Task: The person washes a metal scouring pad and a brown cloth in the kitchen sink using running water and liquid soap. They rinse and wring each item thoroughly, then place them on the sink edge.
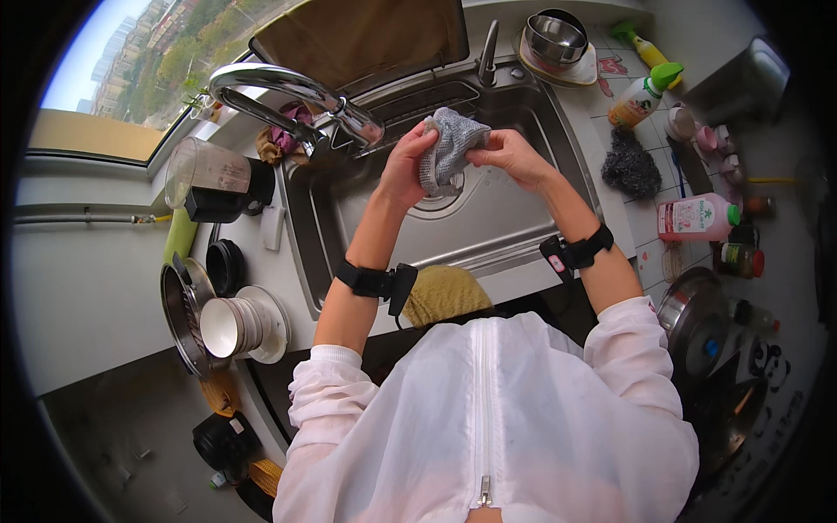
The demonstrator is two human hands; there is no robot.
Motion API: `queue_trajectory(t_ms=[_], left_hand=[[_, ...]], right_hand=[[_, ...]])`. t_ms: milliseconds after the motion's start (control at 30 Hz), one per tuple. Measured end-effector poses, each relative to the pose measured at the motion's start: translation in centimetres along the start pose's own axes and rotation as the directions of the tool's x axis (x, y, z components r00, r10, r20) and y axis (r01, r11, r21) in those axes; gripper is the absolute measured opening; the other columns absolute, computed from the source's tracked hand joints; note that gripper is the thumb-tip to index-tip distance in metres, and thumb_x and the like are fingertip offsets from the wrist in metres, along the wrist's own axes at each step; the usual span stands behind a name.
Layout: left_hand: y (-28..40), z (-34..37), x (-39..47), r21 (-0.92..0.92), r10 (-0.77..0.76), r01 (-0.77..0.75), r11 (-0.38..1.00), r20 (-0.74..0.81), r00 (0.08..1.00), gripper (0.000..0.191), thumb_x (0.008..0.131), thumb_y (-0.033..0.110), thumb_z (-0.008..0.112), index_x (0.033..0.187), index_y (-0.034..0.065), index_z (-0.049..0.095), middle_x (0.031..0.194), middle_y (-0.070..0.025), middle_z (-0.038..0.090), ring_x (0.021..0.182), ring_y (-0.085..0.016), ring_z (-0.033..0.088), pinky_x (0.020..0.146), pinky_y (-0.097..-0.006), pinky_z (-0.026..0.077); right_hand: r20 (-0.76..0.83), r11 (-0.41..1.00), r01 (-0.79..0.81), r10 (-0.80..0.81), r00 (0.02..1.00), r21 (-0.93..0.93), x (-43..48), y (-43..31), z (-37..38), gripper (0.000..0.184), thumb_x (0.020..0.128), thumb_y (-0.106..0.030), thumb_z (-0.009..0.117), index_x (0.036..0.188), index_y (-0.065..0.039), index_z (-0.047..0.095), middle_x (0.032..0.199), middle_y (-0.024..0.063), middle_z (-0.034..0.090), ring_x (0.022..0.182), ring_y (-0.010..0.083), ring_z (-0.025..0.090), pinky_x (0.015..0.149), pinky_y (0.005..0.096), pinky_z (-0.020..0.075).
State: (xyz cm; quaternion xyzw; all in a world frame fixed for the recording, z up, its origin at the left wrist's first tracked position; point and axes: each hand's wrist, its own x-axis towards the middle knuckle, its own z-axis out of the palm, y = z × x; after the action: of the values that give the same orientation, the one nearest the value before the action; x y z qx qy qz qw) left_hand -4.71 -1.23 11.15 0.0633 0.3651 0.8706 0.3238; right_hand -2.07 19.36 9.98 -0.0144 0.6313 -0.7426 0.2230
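A crumpled grey woven cleaning cloth [451, 140] is held up over the stainless steel sink [366, 229]. My left hand [407, 167] grips its left side, thumb on top. My right hand [513, 157] pinches the cloth's right edge between thumb and fingers. Behind the cloth, the sink's round drain [441, 204] is partly covered. To the left of my hands the chrome faucet [294, 95] arches over the basin, and no water is seen running from it. A yellow towel [448, 294] hangs at the sink's front edge, close to my body.
Left of the sink stand stacked white bowls [222, 327] and a clear-walled appliance [209, 176]. On the right are metal bowls [556, 39], a green-topped spray bottle [637, 101], a dark steel-wool scourer [631, 163] and a pink liquid bottle [693, 217]. A brown board [366, 39] leans behind the basin.
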Motion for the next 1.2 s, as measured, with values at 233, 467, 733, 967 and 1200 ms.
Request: queue_trajectory(t_ms=[233,467,733,967,1200], left_hand=[[1.0,1.4,1.5,0.176,0.003,0.008,0.984,-0.059,0.998,0.037,0.084,0.012,0.066,0.117,0.0030,0.049,0.108,-0.0050,0.059,0.100,-0.016,0.058,0.087,-0.0337,0.047],[-1.5,-2.1,1.3,0.475,-0.093,0.253,0.843,-0.334,0.938,0.039,0.085,0.008,0.061,0.121,0.0051,0.046,0.110,-0.0080,0.061,0.092,-0.012,0.060,0.079,-0.0255,0.048],[-1.8,-7.2,-3.8,0.391,-0.100,0.369,0.843,-0.560,0.822,0.017,0.091,0.012,0.053,0.107,0.0062,0.056,0.100,-0.0054,0.065,0.087,-0.010,0.060,0.075,-0.0251,0.049],[-1.5,-10.6,-6.0,0.315,-0.087,0.389,0.866,-0.671,0.736,0.017,0.092,0.014,0.052,0.105,0.0064,0.057,0.100,-0.0057,0.065,0.087,-0.011,0.060,0.076,-0.0261,0.047],[-0.1,-12.7,-6.1,0.300,-0.042,0.365,0.881,-0.721,0.692,0.018,0.091,0.015,0.052,0.107,0.0057,0.056,0.101,-0.0063,0.065,0.088,-0.012,0.060,0.076,-0.0266,0.047]], right_hand=[[0.011,0.988,0.146,-0.146,0.989,0.047,-0.4,-3.2,-3.0,0.015,0.084,-0.010,0.065,0.095,0.000,0.063,0.088,0.0021,0.064,0.080,0.0074,0.058,0.074,0.0229,0.0478],[-0.295,0.945,0.310,-0.326,0.898,-0.102,-1.9,-13.2,-8.6,0.015,0.091,-0.005,0.051,0.103,0.000,0.057,0.091,0.0029,0.061,0.079,0.0088,0.059,0.069,0.0231,0.0488],[-0.461,0.890,0.410,-0.454,0.762,-0.199,-1.7,-27.1,-17.9,0.017,0.083,0.005,0.044,0.098,0.004,0.051,0.089,0.0110,0.058,0.076,0.0188,0.062,0.067,0.0336,0.0548],[-0.662,0.932,0.323,-0.141,0.736,0.161,15.1,-22.6,-24.1,0.020,0.082,0.002,0.045,0.100,0.010,0.049,0.093,0.0209,0.055,0.080,0.0314,0.060,0.073,0.0443,0.0528],[-0.753,0.991,-0.003,0.104,0.650,0.135,21.9,-18.3,-24.2,0.043,0.078,-0.008,0.060,0.116,0.005,0.044,0.111,0.0229,0.044,0.099,0.0380,0.050,0.079,0.0533,0.0488]])
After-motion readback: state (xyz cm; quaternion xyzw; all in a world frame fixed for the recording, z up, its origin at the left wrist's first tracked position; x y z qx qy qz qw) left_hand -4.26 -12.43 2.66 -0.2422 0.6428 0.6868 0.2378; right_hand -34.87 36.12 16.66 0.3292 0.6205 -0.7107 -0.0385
